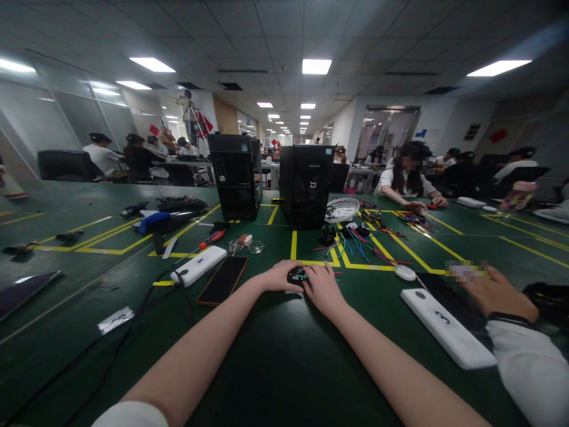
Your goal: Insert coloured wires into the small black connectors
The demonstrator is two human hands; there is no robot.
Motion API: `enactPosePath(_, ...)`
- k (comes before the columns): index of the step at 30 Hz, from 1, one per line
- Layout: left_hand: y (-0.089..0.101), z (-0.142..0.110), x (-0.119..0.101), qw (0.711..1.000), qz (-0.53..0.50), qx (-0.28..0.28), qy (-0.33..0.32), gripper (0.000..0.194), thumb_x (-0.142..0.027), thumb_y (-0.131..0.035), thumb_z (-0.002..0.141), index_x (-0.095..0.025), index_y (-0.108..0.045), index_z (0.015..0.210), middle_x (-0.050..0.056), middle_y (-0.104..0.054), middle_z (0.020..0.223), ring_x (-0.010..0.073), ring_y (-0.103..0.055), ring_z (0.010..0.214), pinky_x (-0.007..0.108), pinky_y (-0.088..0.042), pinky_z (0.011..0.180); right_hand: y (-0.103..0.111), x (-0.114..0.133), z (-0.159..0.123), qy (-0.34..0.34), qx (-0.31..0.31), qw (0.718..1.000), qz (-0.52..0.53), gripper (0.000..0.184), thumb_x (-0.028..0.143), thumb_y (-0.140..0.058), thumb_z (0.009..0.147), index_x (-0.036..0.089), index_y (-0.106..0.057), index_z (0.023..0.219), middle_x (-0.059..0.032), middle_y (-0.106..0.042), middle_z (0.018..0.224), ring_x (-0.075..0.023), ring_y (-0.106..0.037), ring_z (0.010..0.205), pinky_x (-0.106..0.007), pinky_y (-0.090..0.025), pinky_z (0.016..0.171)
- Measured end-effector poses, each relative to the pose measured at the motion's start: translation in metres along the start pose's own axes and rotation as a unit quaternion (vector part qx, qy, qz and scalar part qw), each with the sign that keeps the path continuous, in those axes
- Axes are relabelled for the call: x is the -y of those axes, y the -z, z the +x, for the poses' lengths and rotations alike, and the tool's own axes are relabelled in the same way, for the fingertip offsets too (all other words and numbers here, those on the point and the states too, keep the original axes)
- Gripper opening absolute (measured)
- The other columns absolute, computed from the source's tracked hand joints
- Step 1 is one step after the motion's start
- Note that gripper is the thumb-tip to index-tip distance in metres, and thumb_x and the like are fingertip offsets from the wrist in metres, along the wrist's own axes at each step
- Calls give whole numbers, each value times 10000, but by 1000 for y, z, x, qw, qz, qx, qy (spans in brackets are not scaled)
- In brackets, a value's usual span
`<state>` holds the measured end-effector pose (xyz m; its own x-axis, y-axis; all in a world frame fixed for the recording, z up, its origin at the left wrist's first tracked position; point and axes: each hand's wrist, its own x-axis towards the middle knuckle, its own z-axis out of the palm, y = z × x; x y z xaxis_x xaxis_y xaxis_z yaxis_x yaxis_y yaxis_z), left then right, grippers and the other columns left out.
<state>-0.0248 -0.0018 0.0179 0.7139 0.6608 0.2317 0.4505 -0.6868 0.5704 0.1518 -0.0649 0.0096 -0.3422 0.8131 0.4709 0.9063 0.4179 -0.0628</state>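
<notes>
Clock centre: a small, black, hard-looking part [297, 275], low at the dark green counter [267, 367]; whether it rests there is unclear. The person's left hand [282, 276] grips it from 9 o'clock, fingers bent around that end; the right hand [323, 286] has its fingers closed over it from 3 o'clock. Much of it is covered. Judged light and stiff, possibly fragile in its fine detail; best held by the side edges. Bending or pulling looks unwise.

Surroundings, left to right: white oblong power bank [200, 265] and dark, brown-edged phone [223, 280], about 9 o'clock, the phone near the left forearm; clear-lensed eyeglasses [255, 247], 10; glossy black tower case [235, 184], 11; second black tower case [306, 190], 12. Both cases block reach ahead. Loose coloured wires [355, 243], 2, could snag; co-worker's hand [507, 293], 3, crowds that side.
</notes>
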Motion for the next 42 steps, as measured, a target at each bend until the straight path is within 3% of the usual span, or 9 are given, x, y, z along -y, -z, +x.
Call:
enactPosePath(3,-12,2,2,999,17,-44,-2,573,-437,-688,637,-178,-543,1126,105,-564,1147,266,-509,1063,386,-366,946,-2,1,1,2,-9,1000,8,335,212,-491,794,198,-515,1128,-70,-570,1044,-201,-483,1021,-452,-188,1023)
enactPosePath(5,-13,1,6,998,9,-57,1,569,-438,-692,633,-178,-546,1118,117,-512,1217,276,-448,1145,394,-328,988,-3,1,2,12,-18,1000,14,338,190,-481,795,207,-515,1131,-68,-562,1068,-204,-475,1035,-453,-197,1022)
enactPosePath(8,-3,-1,11,998,-28,-55,20,614,-441,-697,629,-182,-518,1156,121,-393,1333,272,-326,1258,388,-260,1045,-3,0,2,28,-27,999,22,305,162,-463,798,216,-534,1090,-63,-561,1070,-198,-474,1041,-457,-198,1025)
enactPosePath(11,7,-2,13,995,-70,-35,58,565,-437,-669,665,-210,-515,1159,92,-349,1367,257,-337,1259,388,-253,1053,-4,0,1,25,-34,999,24,286,153,-464,794,212,-542,1063,-67,-563,1056,-196,-476,1036,-463,-200,1025)
enactPosePath(15,5,1,13,997,-64,-12,40,500,-364,-708,635,-195,-576,1087,98,-407,1325,271,-344,1251,388,-254,1049,-5,2,1,21,-46,998,38,271,175,-465,802,194,-537,1062,-77,-558,1057,-200,-473,1031,-459,-224,1013)
enactPosePath(23,-5,7,15,995,-62,-78,-5,371,-199,-672,658,-142,-596,1017,105,-555,1153,234,-492,1098,350,-353,975,-11,6,28,70,-79,992,69,177,170,-465,803,186,-560,951,-65,-562,1007,-181,-471,1011,-423,-256,1003)
enactPosePath(28,-6,6,17,992,-46,-115,30,460,-268,-691,647,-138,-562,1069,97,-586,1078,227,-542,994,345,-407,901,-15,4,30,89,-80,992,51,121,152,-495,784,191,-567,873,-66,-557,996,-187,-458,1016,-434,-269,991)
enactPosePath(35,-8,6,17,996,-32,-84,-25,400,-286,-684,665,-138,-583,1022,79,-603,1030,208,-552,958,309,-421,859,-13,1,25,107,-70,990,59,96,159,-517,782,172,-571,860,-86,-545,1026,-208,-442,1029,-380,-373,881)
enactPosePath(42,-5,7,10,996,-22,-81,3,349,-234,-686,648,-122,-590,964,75,-612,968,204,-561,895,305,-432,820,-17,8,25,94,-61,993,38,156,127,-432,815,149,-545,920,-92,-548,965,-203,-451,978,-371,-367,861)
